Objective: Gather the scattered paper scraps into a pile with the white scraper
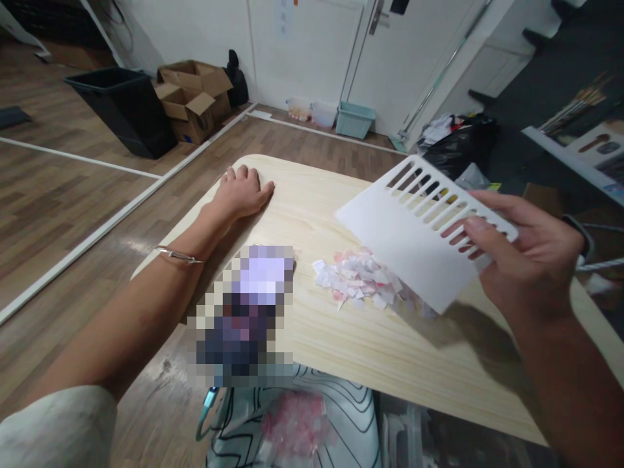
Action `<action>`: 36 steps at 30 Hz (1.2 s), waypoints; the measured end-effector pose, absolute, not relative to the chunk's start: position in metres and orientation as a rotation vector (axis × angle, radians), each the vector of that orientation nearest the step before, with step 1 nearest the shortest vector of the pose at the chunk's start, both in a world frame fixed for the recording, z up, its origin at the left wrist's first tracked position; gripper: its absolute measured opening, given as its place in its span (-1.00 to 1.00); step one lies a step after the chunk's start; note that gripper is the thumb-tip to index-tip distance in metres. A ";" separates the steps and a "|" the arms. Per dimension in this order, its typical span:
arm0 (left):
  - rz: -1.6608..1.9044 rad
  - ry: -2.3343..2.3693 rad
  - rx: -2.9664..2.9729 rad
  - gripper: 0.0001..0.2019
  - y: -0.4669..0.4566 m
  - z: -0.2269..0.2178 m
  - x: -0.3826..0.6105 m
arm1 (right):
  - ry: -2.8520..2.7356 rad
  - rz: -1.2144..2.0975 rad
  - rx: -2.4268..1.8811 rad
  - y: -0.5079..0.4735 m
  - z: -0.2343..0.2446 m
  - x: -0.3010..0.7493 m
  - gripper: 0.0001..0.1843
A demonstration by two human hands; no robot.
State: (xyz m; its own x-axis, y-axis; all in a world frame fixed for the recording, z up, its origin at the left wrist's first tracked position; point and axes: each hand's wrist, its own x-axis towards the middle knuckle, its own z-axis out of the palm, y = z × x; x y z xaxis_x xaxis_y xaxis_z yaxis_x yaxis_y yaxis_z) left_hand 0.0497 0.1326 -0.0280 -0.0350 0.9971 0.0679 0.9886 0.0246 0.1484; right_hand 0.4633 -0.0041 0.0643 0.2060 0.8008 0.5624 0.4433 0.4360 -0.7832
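My right hand (521, 260) grips a white plastic scraper (414, 227) by its slotted edge. It hangs tilted over a heap of small white and pink paper scraps (361, 279) on a pale wooden table (341, 344). My left hand (241, 192) rests on the far left corner of the table with its fingers curled under. A thin metal bangle (178, 255) sits on my left wrist. More pink scraps (297, 422) lie in a patterned bag (341, 416) below the near table edge.
A pixelated patch (248, 312) covers something at the table's near left edge. A black bin (121, 107) and open cardboard boxes (195, 97) stand on the wood floor at the back left. A teal tub (355, 119) stands by the white doors. Clutter fills the right side.
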 end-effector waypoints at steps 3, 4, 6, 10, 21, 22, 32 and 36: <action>0.220 2.216 2.152 -0.19 0.131 -0.025 0.051 | -1.633 0.336 -1.230 -0.010 0.076 0.453 -0.51; 0.208 2.219 2.149 -0.20 0.130 -0.024 0.052 | -1.686 0.337 -1.241 -0.009 0.078 0.450 -0.56; 0.172 2.216 2.144 -0.20 0.129 -0.021 0.052 | -1.761 0.365 -1.236 -0.004 0.076 0.446 -0.65; 0.129 2.207 2.146 -0.18 0.129 -0.018 0.052 | -1.858 0.449 -1.148 0.010 0.062 0.438 -0.68; 0.163 2.177 2.153 -0.19 0.132 -0.025 0.044 | -1.930 0.378 -1.082 0.012 0.054 0.420 -0.63; 0.170 2.172 2.154 -0.19 0.132 -0.025 0.044 | -1.942 0.379 -1.079 0.013 0.053 0.419 -0.63; 0.171 2.154 2.154 -0.20 0.131 -0.023 0.044 | -2.115 0.341 -1.042 0.000 0.058 0.441 -0.62; 0.150 2.154 2.169 -0.19 0.131 -0.024 0.043 | -2.158 0.365 -1.000 -0.013 0.064 0.458 -0.63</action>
State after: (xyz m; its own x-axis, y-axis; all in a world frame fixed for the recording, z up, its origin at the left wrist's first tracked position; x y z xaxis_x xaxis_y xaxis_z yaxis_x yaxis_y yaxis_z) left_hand 0.0434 0.1314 -0.0235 0.0064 0.9999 0.0123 0.9920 -0.0079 0.1262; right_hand 0.4579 -0.0128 0.0642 -0.4405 0.7510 0.4919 0.5477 0.6589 -0.5156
